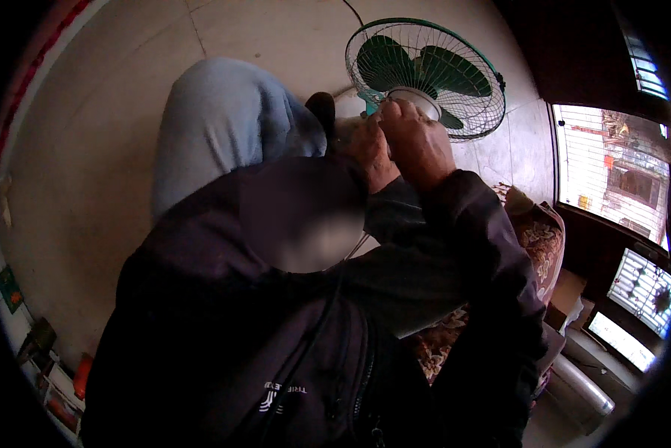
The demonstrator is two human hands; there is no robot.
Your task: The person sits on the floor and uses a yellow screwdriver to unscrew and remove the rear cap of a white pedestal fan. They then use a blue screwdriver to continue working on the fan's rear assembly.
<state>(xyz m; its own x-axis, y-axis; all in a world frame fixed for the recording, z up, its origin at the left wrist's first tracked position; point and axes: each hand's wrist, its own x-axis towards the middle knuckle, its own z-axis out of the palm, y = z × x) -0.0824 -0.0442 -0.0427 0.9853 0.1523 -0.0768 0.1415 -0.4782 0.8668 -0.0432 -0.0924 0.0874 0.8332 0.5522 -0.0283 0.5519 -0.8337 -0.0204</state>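
An electric fan (455, 71) with green blades inside a round wire guard stands at the upper right. Both of my hands are close together at its pale central housing (416, 95). My right hand (419, 138) is closed, its fingers curled against the housing; whatever they grip is hidden behind the knuckles. Just left of it and lower, my left hand (373, 151) is bent close to the fan's body. Its fingertips are mostly covered by the right hand, so its hold does not show. A bit of green plastic (369, 107) shows above the hands.
A knee in light blue jeans (212, 127) rises left of the hands. Patterned brown fabric (537, 246) lies at the right, near a cardboard box (567, 287). A window (612, 172) is at far right. A dark cord (354, 11) runs behind the fan.
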